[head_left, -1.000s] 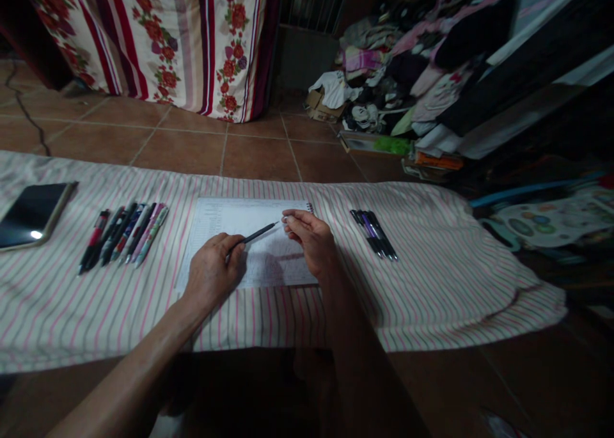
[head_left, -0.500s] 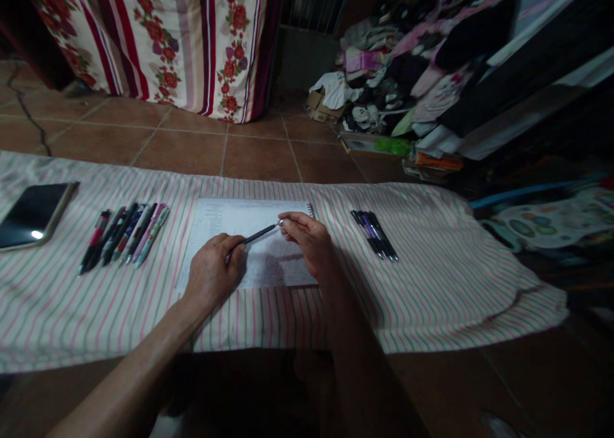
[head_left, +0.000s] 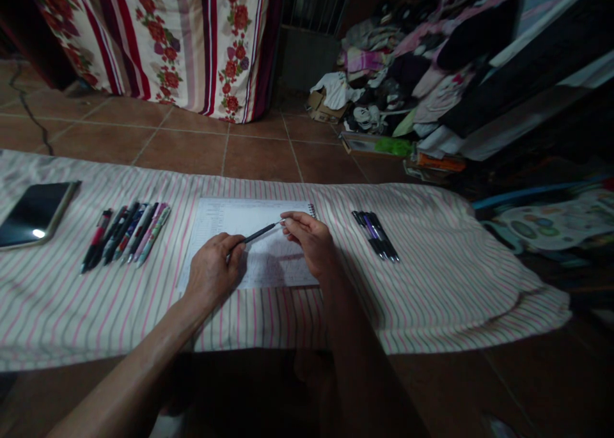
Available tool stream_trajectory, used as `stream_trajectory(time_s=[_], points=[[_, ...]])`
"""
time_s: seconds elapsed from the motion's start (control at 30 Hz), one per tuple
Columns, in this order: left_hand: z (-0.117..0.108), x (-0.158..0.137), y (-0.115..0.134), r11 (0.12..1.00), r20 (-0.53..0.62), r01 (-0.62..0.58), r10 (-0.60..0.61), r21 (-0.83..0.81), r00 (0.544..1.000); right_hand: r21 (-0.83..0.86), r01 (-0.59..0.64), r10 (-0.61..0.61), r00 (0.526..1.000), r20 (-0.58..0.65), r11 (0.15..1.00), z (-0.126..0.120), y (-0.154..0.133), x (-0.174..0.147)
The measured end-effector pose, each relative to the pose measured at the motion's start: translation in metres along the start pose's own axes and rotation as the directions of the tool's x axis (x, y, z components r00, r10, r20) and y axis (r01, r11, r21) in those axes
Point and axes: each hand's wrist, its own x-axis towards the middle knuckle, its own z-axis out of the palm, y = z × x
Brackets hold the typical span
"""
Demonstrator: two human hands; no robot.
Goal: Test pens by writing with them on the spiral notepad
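Observation:
A dark pen (head_left: 259, 233) slants above an open spiral notebook (head_left: 206, 224) with writing on its page. My left hand (head_left: 215, 265) is closed around the pen's lower-left end. At the pen's other end, fingers of my right hand (head_left: 309, 236) pinch the pale, shiny tip; whether the tip is a separate piece is too small to tell. To the left lies a row of several pens (head_left: 127, 233) in mixed colours. On the right, another small group of pens (head_left: 377, 234), black and purple, rests side by side.
A striped cloth (head_left: 432, 265) covers the low table. At its far left lies a phone (head_left: 36, 211). Beyond the table are a tiled floor (head_left: 192, 144), a flowered curtain (head_left: 192, 48) and piled clothes (head_left: 403, 67). A patterned plastic item (head_left: 551, 217) stands at the right.
The hands and pen hold almost the same pose. The whole view has shifted very slightly; the pens, notebook and phone lie as before.

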Motion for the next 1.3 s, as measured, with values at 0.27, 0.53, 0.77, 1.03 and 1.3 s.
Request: stream_trajectory(time_s=[0.27,0.53,0.77,1.03,1.3], points=[[-0.0003,0.0004,0.0000,1.000,0.006,-0.009,0.009,0.024,1.000,-0.001,-0.006,0.006,1.000,0.028,1.000,0.0005,-0.0006,-0.0007],[-0.0005,-0.0001,0.0009,1.000,0.005,-0.002,0.002,0.024,1.000,-0.047,0.037,-0.035,0.999,0.038,0.998,0.0008,0.0050,0.0014],[-0.0007,-0.0001,0.0012,1.000,0.002,-0.004,0.004,0.009,1.000,-0.059,0.043,-0.040,0.998,0.046,0.997,0.0006,0.0064,0.0025],[-0.0003,0.0005,0.0003,1.000,0.002,0.001,-0.001,0.006,1.000,-0.084,0.055,-0.051,0.997,0.054,0.995,0.0001,0.0053,0.0019],[-0.0008,0.0002,0.0008,1.000,0.012,0.010,-0.010,-0.004,1.000,-0.132,0.079,-0.068,0.994,0.084,0.988,0.0007,0.0052,0.0011]])
